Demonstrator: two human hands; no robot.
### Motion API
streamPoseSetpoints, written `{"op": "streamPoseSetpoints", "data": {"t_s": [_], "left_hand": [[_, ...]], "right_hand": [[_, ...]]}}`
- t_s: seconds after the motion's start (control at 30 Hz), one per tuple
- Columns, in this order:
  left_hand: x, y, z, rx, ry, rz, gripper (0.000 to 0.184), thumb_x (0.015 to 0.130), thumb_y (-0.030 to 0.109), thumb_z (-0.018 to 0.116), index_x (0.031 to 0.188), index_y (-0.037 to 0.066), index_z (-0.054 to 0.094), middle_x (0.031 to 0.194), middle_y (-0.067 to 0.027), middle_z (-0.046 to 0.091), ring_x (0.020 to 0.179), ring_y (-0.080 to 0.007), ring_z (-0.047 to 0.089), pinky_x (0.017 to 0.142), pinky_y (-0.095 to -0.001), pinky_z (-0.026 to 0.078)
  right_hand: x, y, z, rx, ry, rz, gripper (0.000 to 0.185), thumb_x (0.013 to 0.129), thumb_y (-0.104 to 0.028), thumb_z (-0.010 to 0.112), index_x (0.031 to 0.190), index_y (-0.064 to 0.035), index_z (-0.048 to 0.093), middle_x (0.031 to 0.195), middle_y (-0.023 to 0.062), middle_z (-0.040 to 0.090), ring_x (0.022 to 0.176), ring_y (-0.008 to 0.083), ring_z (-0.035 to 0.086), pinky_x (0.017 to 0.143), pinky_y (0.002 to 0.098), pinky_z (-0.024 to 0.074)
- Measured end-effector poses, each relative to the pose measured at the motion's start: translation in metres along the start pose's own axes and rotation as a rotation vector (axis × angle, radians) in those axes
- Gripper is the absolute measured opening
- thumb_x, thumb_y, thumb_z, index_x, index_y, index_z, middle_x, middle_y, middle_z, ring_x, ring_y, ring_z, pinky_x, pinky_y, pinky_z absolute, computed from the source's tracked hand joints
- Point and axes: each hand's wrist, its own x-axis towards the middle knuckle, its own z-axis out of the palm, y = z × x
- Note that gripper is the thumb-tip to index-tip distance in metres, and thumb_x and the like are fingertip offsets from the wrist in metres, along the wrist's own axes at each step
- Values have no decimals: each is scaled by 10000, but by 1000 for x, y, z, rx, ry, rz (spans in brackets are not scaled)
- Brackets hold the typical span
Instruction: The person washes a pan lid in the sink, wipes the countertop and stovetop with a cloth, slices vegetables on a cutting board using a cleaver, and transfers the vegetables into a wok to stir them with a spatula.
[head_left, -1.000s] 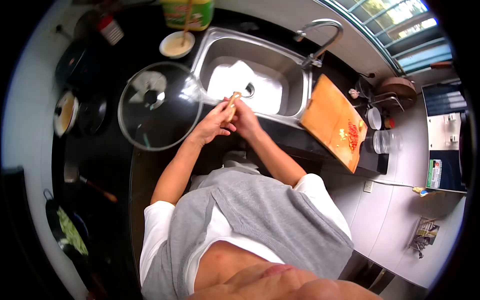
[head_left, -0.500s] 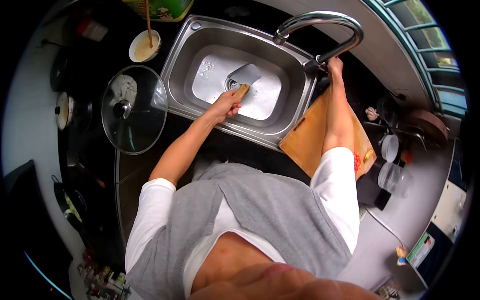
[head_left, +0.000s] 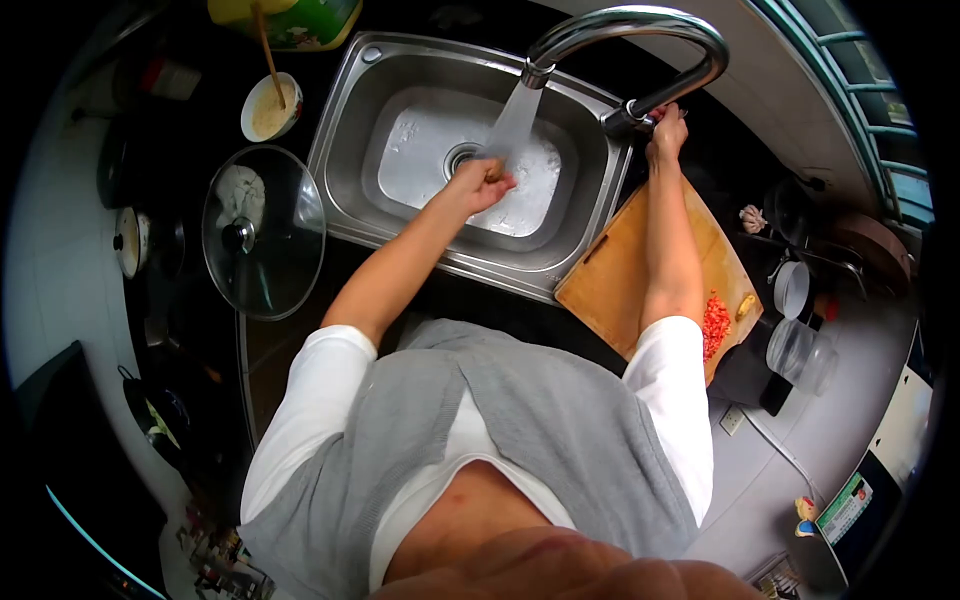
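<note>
Over the sink, my left hand is closed round the cleaver's handle, which my fingers mostly hide. The blurred pale blade reaches up from it toward the spout of the faucet; blade and running water are hard to tell apart there. At the faucet's base my right hand is closed on the lever, mostly covered by the fingers. Under my right forearm lies the cutting board, with chopped red pieces and a small yellowish piece.
Left of the sink are a glass lid and a white bowl with pale contents and a stick in it. A green and yellow container stands behind. Clear jars, a white cup and pans are at the right.
My left hand has brought the cleaver from over the drain up under the spout. My right hand has left the cleaver and gone to the faucet lever, where it stays.
</note>
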Motion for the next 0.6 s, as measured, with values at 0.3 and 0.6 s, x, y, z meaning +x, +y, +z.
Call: {"op": "streamPoseSetpoints", "data": {"t_s": [0.3, 0.6], "left_hand": [[62, 34, 44, -858, -268, -6, 241, 851, 89, 354, 1015, -38, 477, 974, -167, 537, 902, -293, 544, 764, -378, 479], [-58, 3, -24, -628, -444, -151, 293, 803, 132, 335, 1001, -64, 425, 586, -8, 322, 387, -76, 248, 357, -214, 209]], "right_hand": [[-17, -2, -8, -17, -101, -3, 279, 848, -210, 426, 914, 50, 503, 782, 98, 551, 737, 181, 547, 673, 293, 423], [-45, -19, -40, 110, -182, 222, 334, 870, -277, 464, 1129, -67, 447, 907, 30, 539, 805, 145, 519, 696, 314, 413]]}}
